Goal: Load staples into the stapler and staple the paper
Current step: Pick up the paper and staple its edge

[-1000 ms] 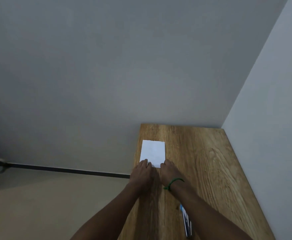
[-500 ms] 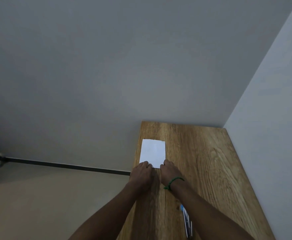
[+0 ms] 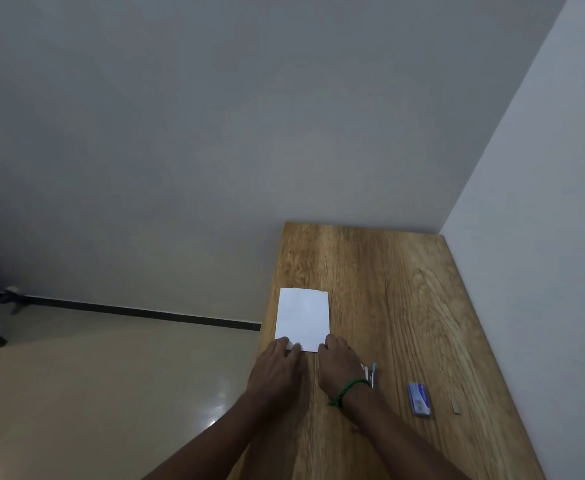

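A white sheet of paper [image 3: 303,317] lies on the wooden table [image 3: 388,289] near its left edge. My left hand [image 3: 277,368] grips the paper's near left corner and my right hand [image 3: 339,367], with a green band on the wrist, grips its near right corner. The stapler [image 3: 370,374] lies just right of my right wrist and is mostly hidden behind it. Further right lies a blue staple box [image 3: 419,399]. A short strip of staples [image 3: 455,407] sits beyond the box.
The table stands in a corner, with a grey wall behind it and a white wall [image 3: 543,237] along its right side. To the left the table edge drops to a beige floor [image 3: 111,393].
Both hands stay on the paper's near edge, slightly closer to me. The view has shifted, and the staple box and staple strip now show to the right of my right forearm.
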